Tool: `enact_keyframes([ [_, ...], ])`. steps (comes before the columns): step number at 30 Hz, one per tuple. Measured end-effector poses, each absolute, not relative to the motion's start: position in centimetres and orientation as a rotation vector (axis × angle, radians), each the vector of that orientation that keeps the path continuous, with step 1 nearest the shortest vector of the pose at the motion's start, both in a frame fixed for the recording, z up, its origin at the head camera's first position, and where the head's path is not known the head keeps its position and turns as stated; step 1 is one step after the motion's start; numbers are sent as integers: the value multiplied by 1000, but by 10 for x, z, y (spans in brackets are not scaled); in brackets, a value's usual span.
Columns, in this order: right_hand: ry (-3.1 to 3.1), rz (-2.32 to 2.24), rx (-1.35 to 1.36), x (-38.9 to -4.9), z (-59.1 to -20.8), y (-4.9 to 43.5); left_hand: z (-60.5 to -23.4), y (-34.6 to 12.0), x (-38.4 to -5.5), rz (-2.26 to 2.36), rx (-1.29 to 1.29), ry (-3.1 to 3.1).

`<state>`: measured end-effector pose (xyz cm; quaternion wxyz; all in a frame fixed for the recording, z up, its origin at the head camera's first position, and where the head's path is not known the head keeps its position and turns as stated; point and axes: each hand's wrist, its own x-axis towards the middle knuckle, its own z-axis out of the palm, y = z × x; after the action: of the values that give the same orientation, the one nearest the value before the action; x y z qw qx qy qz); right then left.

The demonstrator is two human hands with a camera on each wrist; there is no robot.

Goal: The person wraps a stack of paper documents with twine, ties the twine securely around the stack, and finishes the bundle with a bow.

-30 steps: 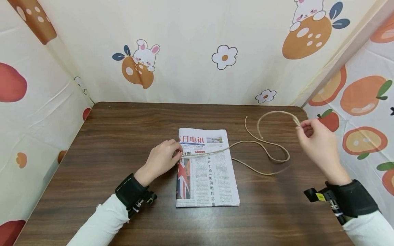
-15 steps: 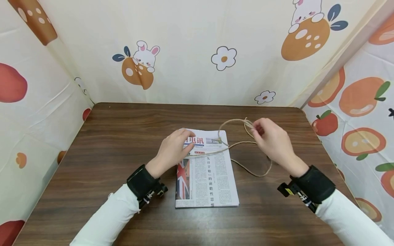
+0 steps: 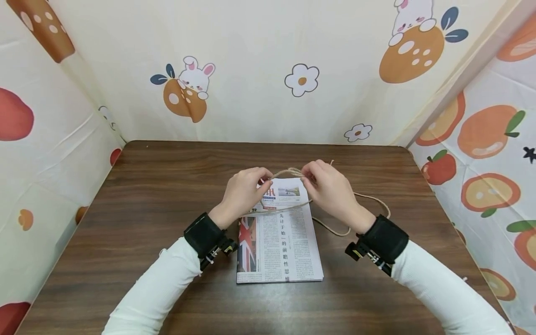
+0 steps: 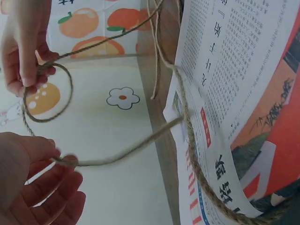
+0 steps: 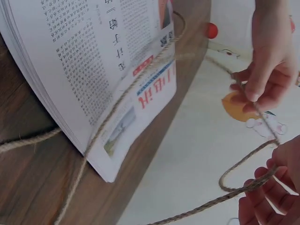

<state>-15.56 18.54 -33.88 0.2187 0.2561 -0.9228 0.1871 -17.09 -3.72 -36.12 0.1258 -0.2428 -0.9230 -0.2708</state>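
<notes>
- The step in hand looks like working a twine cord (image 3: 289, 170) around a folded newspaper stack (image 3: 289, 246): both hands are raised over its far edge, with a length of cord between them.
- The next move seems to call for a firm pinch on both sides, so that the small loop at the right hand keeps its shape while the cord is drawn through or across.
- The left hand (image 3: 243, 191), above the stack's far left corner, pinches the cord between thumb and fingertips; its other fingers are bent loosely, as the left wrist view shows.
- The right hand (image 3: 331, 190), above the far right corner, also pinches the cord between thumb and fingers, and a small loop hangs from this grip. Neither hand is spread wide; the two are near each other but apart.
- The newspaper stack lies flat near the middle of a brown wood-grain desk (image 3: 167, 195), its printed front page facing up and a flag picture on the left side.
- One strand of cord crosses the upper part of the page from side to side. Another comes out at the right edge, seemingly from underneath, and curves over the desk.
- Each wrist wears a black band with a small camera, below a white sleeve. Behind the desk hangs a pale backdrop (image 3: 251, 42) printed with rabbits, fruit and flowers.
</notes>
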Motion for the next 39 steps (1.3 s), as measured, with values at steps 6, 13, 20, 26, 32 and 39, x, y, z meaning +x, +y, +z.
enact_keyframes([
  [6, -2511, 423, 796, -171, -352, 175, -356, -56, -171, -761, -652, -2686],
  [13, -2453, 349, 866, -184, -360, 167, -340, -86, -171, -744, -605, -2629],
  [20, -2478, 362, 848, -191, -364, 164, -339, -127, -168, -702, -506, -2631],
  [26, -2523, 353, 838, -196, -374, 161, -346, -167, -159, -651, -428, -2660],
  [32, -2580, 350, 855, -200, -382, 154, -354, -203, -146, -609, -349, -2742],
  [39, -2576, 353, 910, -205, -385, 137, -365, -237, -130, -583, -265, -2822],
])
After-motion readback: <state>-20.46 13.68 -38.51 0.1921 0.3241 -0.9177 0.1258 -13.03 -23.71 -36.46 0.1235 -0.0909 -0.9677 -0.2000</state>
